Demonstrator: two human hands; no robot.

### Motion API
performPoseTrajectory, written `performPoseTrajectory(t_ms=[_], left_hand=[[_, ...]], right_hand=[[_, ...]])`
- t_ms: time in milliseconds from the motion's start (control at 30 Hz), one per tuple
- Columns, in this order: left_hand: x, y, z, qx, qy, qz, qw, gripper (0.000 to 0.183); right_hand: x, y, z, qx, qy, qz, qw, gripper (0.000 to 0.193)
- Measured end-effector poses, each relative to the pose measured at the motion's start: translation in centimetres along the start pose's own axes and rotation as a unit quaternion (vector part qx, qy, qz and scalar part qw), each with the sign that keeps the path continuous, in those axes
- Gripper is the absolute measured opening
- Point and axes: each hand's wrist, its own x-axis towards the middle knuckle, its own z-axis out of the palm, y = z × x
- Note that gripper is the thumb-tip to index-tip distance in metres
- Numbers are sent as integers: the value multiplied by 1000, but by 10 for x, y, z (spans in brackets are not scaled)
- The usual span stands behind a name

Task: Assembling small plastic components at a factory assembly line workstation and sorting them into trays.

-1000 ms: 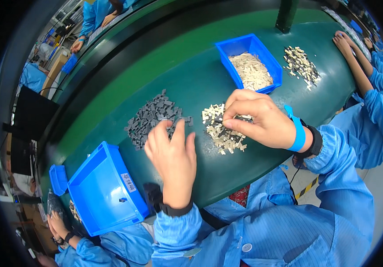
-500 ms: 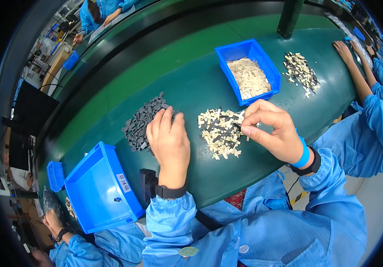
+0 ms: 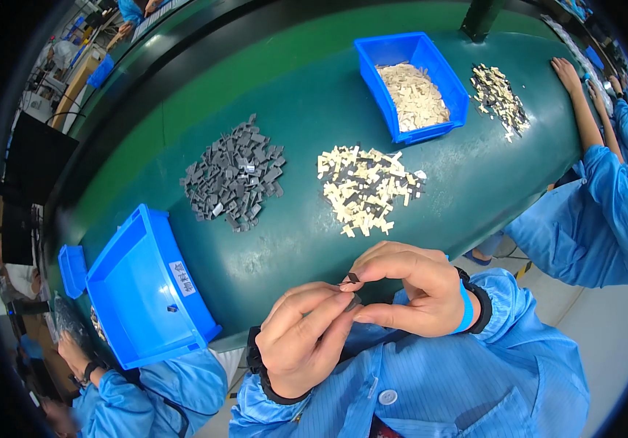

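Close to my body, at the table's near edge, my two hands meet. My left hand (image 3: 303, 332) is closed, pinching a small dark grey plastic piece (image 3: 355, 301) at its fingertips. Thumb and forefinger of my right hand (image 3: 412, 285) pinch a small black piece (image 3: 353, 278) just above the grey one. Whether the two pieces touch, I cannot tell. Beyond my hands lies a heap of cream-and-black small pieces (image 3: 361, 186). Farther left is a heap of dark grey plastic pieces (image 3: 233, 175).
A blue bin (image 3: 449, 91) of cream pieces stands at the back. Right of it lies another cream-and-black pile (image 3: 500, 98), near a co-worker's arm (image 3: 582, 117). At left, a shallow blue tray (image 3: 139, 292) holds one tiny dark piece. A dark post (image 3: 480, 22) rises at the far edge.
My left hand has come off the grey heap, and my right hand has left the cream-and-black heap. Both have drawn toward my body and together, each with a small piece. The view has shifted.
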Motion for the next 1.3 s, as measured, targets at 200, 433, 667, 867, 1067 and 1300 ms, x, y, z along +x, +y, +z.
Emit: performPoseTrajectory(t_ms=[200,433,667,867,1067,1300], left_hand=[[-5,3,2,27,36,20,999,35],[-12,9,2,-449,30,-295,843,32],[-19,1,0,-594,-9,-321,737,27],[-20,6,3,-446,79,-298,840,22],[-23,5,6,-356,94,-264,891,25],[-25,8,6,-310,97,-250,912,25]], right_hand=[[-3,-2,5,-1,-5,13,1000,33],[-4,-2,4,-21,14,-42,999,30],[-5,-3,6,-100,5,-79,992,32],[-9,-2,15,13,101,13,995,19],[-14,0,17,87,56,121,987,8],[-14,-3,19,115,51,149,981,5]])
